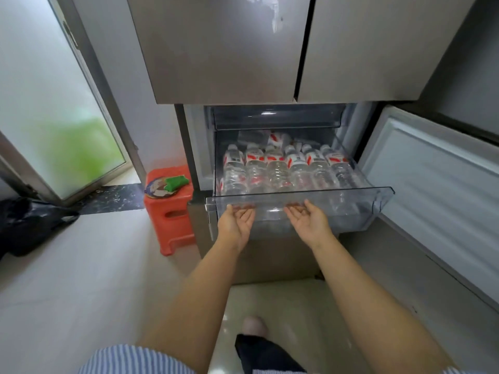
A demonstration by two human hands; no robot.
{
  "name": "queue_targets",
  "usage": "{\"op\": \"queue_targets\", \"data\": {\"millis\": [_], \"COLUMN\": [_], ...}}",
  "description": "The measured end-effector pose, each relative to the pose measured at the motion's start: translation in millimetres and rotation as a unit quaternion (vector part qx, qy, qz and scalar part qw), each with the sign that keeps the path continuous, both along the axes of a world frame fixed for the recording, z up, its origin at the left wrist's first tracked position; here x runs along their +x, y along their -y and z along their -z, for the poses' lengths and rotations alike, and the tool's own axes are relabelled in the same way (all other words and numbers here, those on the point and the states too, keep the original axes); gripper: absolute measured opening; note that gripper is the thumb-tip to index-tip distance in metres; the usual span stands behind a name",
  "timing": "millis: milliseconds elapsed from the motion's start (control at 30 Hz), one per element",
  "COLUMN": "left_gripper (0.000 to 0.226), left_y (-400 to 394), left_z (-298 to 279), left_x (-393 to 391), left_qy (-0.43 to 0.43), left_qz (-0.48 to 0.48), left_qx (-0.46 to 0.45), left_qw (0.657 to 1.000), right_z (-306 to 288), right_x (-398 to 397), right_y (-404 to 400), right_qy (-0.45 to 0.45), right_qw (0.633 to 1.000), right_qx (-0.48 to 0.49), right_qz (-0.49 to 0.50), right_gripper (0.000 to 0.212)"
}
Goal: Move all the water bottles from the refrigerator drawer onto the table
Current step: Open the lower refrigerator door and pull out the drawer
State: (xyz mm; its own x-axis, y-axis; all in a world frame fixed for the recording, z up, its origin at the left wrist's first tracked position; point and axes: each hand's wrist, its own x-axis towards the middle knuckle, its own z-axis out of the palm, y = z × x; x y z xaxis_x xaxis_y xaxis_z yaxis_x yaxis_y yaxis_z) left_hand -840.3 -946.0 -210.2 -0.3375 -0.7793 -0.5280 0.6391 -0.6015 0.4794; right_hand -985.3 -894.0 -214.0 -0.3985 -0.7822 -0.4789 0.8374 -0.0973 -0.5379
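Observation:
A clear plastic refrigerator drawer (378,194) is pulled out below the closed upper doors. Inside it lie several clear water bottles (278,168) with red and white labels, side by side, caps toward the back. My left hand (236,222) and my right hand (309,220) are palm up at the drawer's front wall. The fingers of both hands hook under its front lip, and their tips are blurred behind the plastic. Neither hand touches a bottle. No table is in view.
The lower refrigerator door (437,184) stands swung open on the right. An orange plastic stool (170,211) with a green item on it stands left of the drawer. A black bag (29,225) lies on the floor at far left, below a glass door (54,98).

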Motion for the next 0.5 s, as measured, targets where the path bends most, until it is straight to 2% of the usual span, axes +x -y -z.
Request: {"op": "queue_targets", "data": {"millis": [100, 233, 300, 333, 367, 400, 433, 467, 500], "left_gripper": [0.042, 0.037, 0.036, 0.036, 0.034, 0.031, 0.025, 0.021, 0.022], "left_y": [-7, -9, -1, 5, 9, 16, 24, 32, 40], "left_z": [-8, -3, -6, -13, -22, -30, -37, -43, -51], "left_x": [2, 6, 15, 22, 32, 40, 46, 50, 51], "left_qy": [0.019, 0.011, 0.046, 0.107, 0.2, 0.284, 0.333, 0.357, 0.368], "left_qz": [-0.015, 0.013, 0.078, 0.148, 0.24, 0.316, 0.356, 0.353, 0.314], "left_qx": [-0.009, -0.021, -0.017, -0.029, -0.048, -0.075, -0.103, -0.125, -0.145], "left_qw": [1.0, 1.0, 0.996, 0.983, 0.949, 0.902, 0.867, 0.856, 0.863], "right_z": [-8, -8, -13, -18, -23, -30, -36, -42, -47], "right_x": [6, 6, 3, 0, -3, -7, -10, -13, -15], "right_y": [-2, -5, -5, -4, -4, -4, -2, 2, 10], "right_qy": [0.003, -0.018, -0.048, -0.082, -0.138, -0.209, -0.281, -0.338, -0.382], "right_qw": [1.0, 0.999, 0.997, 0.99, 0.974, 0.94, 0.895, 0.856, 0.834], "right_qx": [0.015, 0.023, 0.056, 0.089, 0.134, 0.184, 0.223, 0.24, 0.237], "right_qz": [0.016, -0.015, -0.038, -0.067, -0.123, -0.198, -0.265, -0.307, -0.321], "right_gripper": [0.025, 0.026, 0.022, 0.021, 0.019, 0.017, 0.016, 0.017, 0.018]}}
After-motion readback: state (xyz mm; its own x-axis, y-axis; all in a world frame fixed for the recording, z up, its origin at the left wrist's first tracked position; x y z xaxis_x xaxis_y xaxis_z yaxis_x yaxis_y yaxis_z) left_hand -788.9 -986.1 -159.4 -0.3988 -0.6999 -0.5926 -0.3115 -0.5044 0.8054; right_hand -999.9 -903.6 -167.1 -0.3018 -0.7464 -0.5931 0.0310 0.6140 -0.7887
